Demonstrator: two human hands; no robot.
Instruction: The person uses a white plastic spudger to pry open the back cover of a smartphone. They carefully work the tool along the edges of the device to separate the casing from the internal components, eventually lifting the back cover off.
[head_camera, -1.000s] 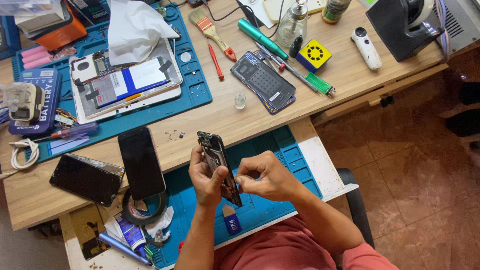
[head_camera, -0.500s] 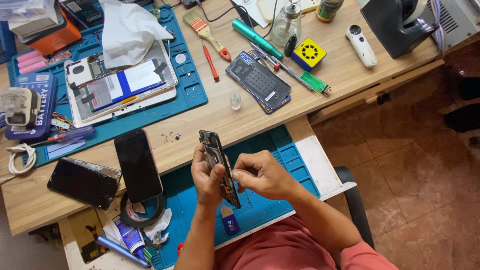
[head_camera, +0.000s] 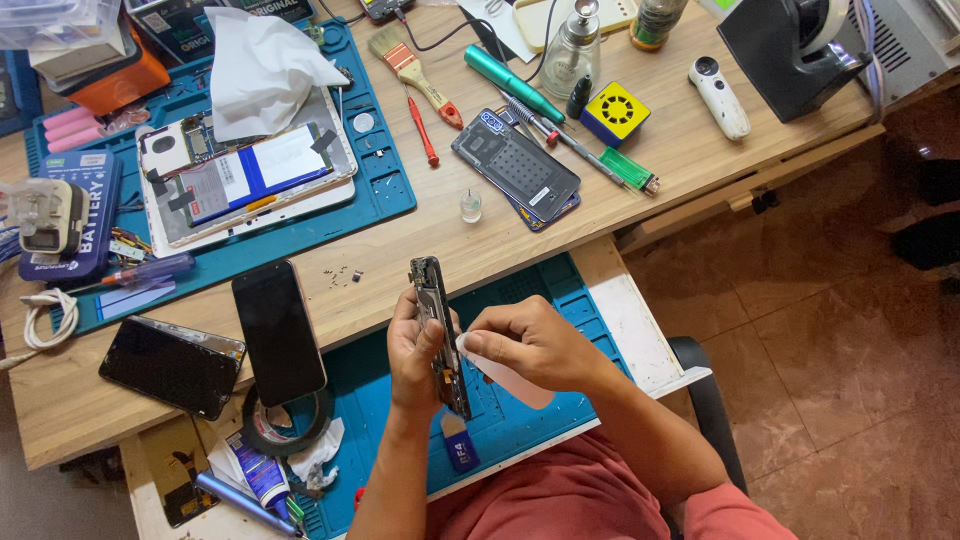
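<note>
Head view showed the left hand (head_camera: 415, 355) clamped around a phone (head_camera: 440, 330) held edge-on above the blue mat (head_camera: 520, 420), its face hidden. Right hand (head_camera: 525, 345) pinched a pale plastic card (head_camera: 510, 380) against the phone's side; fingers covered the contact point.

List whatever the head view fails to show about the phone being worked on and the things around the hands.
- Phone frame: seen edge-on; its faces are hidden, and the left hand covers its middle.
- White pry card: its tip is hidden behind the right hand.
- Loose screws on the table: too small to tell apart.
- Tape roll: partly covered by the black phone.
</note>
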